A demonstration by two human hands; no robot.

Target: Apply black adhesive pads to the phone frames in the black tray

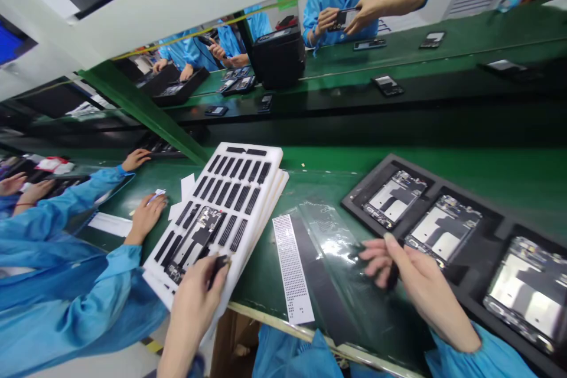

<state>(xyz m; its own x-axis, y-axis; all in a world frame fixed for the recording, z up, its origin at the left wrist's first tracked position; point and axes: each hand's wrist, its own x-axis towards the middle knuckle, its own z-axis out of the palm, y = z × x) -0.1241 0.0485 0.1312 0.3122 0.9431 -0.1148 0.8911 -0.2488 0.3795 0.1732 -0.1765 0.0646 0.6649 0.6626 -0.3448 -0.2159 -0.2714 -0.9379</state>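
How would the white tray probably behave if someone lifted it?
Probably light for its size: the white tray looks like foam. It may slide, resting on similar white layers. Tilting could shift the phone, which seems to lie loose on top.

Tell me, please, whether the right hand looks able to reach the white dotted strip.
Probably yes: the white dotted strip lies uncovered, with only clear film and dark sheeting between it and the right hand.

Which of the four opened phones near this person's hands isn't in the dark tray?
The phone by the left hand: it lies on white foam tray; the other three sit in the dark tray.
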